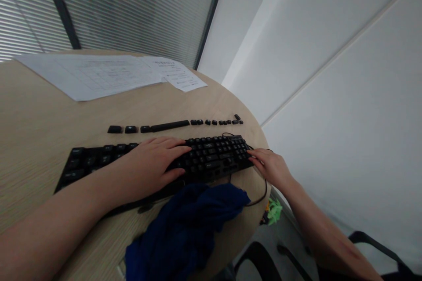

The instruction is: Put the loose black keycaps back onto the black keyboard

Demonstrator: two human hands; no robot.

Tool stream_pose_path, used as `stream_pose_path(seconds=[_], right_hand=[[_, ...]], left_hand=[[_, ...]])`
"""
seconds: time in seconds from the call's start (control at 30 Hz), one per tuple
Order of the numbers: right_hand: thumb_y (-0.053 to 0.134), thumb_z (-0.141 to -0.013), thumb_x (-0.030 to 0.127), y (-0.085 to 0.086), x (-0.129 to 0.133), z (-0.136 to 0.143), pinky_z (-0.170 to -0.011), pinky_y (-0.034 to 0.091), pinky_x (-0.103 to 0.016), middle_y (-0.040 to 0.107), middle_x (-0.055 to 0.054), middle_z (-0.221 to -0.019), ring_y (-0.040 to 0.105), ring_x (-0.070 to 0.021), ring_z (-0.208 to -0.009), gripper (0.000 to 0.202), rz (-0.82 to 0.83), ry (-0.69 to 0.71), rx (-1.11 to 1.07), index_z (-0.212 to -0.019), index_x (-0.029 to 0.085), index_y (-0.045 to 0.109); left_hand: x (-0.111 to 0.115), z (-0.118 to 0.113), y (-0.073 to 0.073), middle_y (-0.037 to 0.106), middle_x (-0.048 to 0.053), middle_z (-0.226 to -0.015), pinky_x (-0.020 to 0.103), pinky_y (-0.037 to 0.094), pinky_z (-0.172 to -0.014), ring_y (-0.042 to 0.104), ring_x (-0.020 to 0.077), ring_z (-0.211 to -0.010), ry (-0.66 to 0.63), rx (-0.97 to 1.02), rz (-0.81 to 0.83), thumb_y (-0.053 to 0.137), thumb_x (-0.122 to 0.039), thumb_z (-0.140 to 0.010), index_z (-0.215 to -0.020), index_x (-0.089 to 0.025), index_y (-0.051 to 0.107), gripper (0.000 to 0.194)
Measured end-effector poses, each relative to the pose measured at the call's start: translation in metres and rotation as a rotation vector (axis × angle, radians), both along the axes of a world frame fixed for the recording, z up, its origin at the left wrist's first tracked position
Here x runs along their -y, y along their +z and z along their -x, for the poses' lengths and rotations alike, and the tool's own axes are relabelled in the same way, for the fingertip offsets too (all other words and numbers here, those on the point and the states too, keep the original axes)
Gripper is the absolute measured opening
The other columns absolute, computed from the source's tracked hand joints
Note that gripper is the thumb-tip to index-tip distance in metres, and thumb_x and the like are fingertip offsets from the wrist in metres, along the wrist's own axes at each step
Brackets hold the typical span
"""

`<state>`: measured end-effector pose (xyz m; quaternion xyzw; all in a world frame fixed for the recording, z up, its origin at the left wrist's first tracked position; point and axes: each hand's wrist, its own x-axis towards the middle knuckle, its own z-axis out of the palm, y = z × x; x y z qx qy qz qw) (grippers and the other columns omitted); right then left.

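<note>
A black computer keyboard [211,153] lies aslant on the table, several bare gaps along its near row. My left hand [158,160] rests across its middle, palm down, fingers spread over the keys. At the keyboard's right end, my right hand [268,164] pinches the edge between thumb and fingers. Behind the keyboard runs a line of loose black keycaps [131,129], including a long space bar [169,126]. A crumpled dark blue cloth [187,228] lies just in front of the keyboard, close to my left hand.
Printed paper sheets [115,74] lie at the back of the round wooden table [82,116]. A thin black cable [263,195] loops near the right edge. Beyond are a white wall [346,96] and blinds [138,9]. Black chair parts [257,259] stand below the table's edge.
</note>
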<state>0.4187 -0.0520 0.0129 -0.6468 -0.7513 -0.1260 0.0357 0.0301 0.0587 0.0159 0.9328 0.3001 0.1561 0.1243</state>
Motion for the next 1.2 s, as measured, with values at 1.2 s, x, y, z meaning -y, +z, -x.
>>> stream_pose_path(seconds=[1.2], right_hand=[[0.050, -0.101, 0.036, -0.035, 0.016, -0.009, -0.117, 0.044, -0.053, 0.042, -0.015, -0.157, 0.043, -0.0280, -0.146, 0.045, -0.134, 0.142, -0.156, -0.142, 0.020, 0.061]], left_hand=[[0.001, -0.001, 0.002, 0.060, 0.010, -0.146, 0.054, 0.039, -0.118, 0.056, 0.0336, -0.133, -0.006, 0.014, 0.007, 0.054, -0.052, -0.090, -0.135, -0.025, 0.066, 0.053]])
